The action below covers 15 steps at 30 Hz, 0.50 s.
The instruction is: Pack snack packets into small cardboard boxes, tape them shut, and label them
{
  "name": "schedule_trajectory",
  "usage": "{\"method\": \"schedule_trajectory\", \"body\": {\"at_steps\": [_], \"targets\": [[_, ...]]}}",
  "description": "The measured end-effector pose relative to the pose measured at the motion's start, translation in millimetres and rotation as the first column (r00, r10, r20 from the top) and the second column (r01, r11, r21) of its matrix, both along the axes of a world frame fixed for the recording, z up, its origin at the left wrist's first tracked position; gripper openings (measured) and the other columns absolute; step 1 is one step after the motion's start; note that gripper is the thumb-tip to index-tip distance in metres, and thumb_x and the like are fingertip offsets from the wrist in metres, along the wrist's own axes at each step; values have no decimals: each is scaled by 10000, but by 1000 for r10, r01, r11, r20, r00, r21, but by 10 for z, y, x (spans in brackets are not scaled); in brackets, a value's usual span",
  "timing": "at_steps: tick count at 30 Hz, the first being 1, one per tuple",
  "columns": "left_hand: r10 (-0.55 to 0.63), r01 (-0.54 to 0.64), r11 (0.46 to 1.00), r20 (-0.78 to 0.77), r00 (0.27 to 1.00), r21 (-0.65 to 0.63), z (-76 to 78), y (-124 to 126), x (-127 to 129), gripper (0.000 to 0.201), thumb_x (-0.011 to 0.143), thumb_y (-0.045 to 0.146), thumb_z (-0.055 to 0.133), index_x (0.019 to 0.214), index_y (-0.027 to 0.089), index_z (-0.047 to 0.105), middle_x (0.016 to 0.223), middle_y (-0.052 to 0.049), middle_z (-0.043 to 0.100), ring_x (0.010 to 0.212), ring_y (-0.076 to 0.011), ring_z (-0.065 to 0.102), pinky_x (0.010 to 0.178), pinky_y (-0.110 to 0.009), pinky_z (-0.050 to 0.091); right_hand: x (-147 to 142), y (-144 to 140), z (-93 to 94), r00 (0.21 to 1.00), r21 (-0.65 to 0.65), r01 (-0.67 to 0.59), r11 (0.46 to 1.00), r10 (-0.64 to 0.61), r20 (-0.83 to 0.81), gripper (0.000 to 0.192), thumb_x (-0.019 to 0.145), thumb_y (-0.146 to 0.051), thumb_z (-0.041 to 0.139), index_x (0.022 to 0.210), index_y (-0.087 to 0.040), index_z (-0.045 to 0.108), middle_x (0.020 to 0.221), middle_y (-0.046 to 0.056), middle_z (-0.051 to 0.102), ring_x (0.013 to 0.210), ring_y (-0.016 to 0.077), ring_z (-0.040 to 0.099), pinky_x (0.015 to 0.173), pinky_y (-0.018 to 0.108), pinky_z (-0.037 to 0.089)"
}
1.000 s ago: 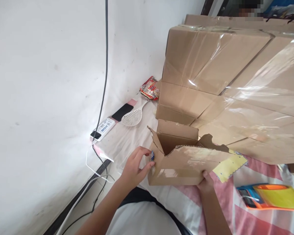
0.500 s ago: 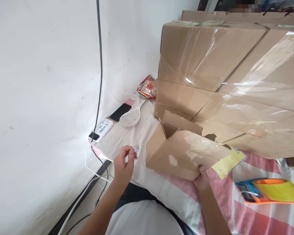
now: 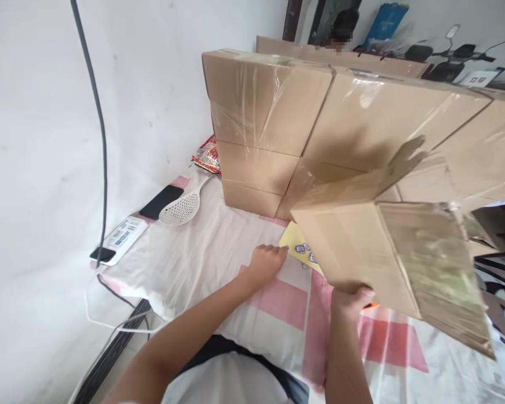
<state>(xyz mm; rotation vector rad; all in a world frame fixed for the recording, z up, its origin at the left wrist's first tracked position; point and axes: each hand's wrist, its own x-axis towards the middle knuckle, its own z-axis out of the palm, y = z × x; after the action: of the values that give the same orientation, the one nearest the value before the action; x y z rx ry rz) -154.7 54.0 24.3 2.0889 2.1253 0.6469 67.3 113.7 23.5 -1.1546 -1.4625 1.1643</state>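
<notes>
Head view — right hand [image 3: 350,295] clamped under tilted cardboard box [image 3: 374,252], contents hidden — left hand [image 3: 266,262] loose by yellow sheet [image 3: 297,249].

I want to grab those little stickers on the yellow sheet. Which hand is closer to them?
The left hand, probably. It rests palm-down on the cloth with its fingertips at the edge of the yellow sheet, beside the small stickers. The right hand is busy gripping the lifted cardboard box from below.
</notes>
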Motion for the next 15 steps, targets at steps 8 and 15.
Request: {"method": "schedule_trajectory", "body": {"at_steps": [8, 15], "targets": [[-29, 67, 953, 133, 991, -295, -68, 623, 70, 303, 973, 392, 630, 1159, 154, 653, 1136, -78, 681, 969, -191, 673, 859, -403, 588, -145, 41, -15, 837, 296, 547, 783, -505, -210, 821, 746, -697, 596, 1346, -139, 544, 1349, 175, 591, 1364, 386, 485, 1172, 571, 351], [134, -77, 987, 447, 885, -144, -137, 353, -195, 237, 967, 336, 563, 933, 197, 753, 787, -22, 718, 730, -157, 653, 719, -289, 513, -47, -27, -305, 914, 237, 394, 888, -405, -3, 808, 708, -840, 525, 1123, -160, 663, 1103, 178, 701, 1234, 397, 587, 1071, 577, 446]]}}
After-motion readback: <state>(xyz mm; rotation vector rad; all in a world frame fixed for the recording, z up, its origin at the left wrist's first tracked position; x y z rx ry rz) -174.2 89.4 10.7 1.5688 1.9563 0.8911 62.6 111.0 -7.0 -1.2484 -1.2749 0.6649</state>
